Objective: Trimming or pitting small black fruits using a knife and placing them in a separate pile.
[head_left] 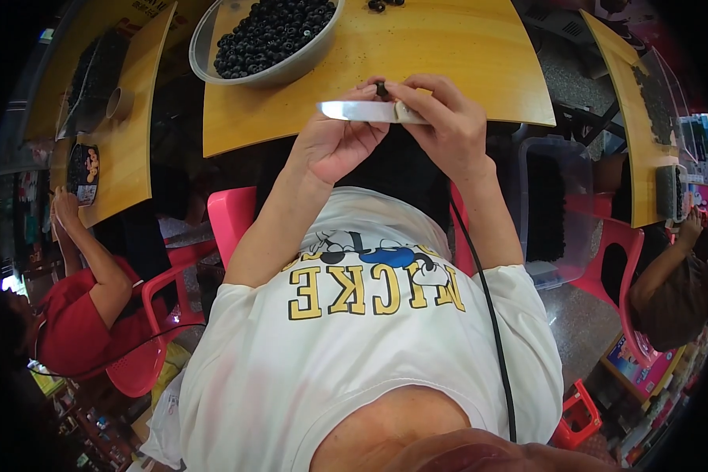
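Over the near edge of the wooden table, my left hand (332, 148) is closed, its fingertips pinching a small dark round piece (381, 90). My right hand (453, 130) is closed around the pale handle of a knife (360, 111). The blade points left, in front of my left fingers, and its round tip shines with glare. My right fingertips also come up against the dark piece. Whether the blade touches it I cannot tell. Beyond my left hand stands a clear plastic bowl (295, 74) heaped with similar dark round pieces, some showing pale rings.
Loose dark pieces (377, 5) lie farther back on the table (440, 47). A clear bin (531, 275) with dark contents stands low on the right. A black cable (495, 330) runs down my front. People sit at tables on both sides, with pink chairs (615, 267) nearby.
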Demonstrator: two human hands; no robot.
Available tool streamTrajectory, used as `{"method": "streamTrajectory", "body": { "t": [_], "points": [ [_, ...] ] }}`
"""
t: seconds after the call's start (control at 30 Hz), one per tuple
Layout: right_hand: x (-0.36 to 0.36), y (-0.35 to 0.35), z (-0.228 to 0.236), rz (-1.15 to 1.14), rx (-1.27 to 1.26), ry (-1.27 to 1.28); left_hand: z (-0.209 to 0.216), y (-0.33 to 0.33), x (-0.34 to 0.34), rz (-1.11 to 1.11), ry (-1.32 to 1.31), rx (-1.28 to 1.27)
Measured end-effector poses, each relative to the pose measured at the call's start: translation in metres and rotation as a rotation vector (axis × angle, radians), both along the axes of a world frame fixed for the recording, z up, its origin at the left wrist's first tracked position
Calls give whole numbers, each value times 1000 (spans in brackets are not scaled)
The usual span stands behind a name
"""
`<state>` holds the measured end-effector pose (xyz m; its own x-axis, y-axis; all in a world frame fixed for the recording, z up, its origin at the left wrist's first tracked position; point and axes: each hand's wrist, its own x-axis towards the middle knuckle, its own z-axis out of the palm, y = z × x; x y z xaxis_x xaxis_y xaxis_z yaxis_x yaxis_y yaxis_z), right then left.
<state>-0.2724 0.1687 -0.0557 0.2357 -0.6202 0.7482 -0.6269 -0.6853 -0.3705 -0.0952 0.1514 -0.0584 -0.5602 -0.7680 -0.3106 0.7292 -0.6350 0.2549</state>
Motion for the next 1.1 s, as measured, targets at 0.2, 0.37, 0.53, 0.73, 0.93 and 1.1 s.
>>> {"method": "streamTrajectory", "body": {
  "t": [0.2, 0.37, 0.53, 0.73, 0.93, 1.1],
  "points": [
    [-2, 7, 13, 62, 5, 28, -1, -5, 12, -31, 141, -142],
    [0, 7, 11, 16, 4, 62, 0, -1, 19, -2, 182, -74],
    [1, 5, 9, -4, -7, 91, -1, 1, 20, -28, 235, -64],
    [0, 4, 7, -14, -28, 96, -8, -1, 23, -24, 202, -63],
    [-1, 3, 5, -33, -17, 97, -4, 1, 22, -24, 176, -34],
    [0, 4, 5, -18, -11, 104, -10, -1, 24, -13, 208, -62]
  ]
}}
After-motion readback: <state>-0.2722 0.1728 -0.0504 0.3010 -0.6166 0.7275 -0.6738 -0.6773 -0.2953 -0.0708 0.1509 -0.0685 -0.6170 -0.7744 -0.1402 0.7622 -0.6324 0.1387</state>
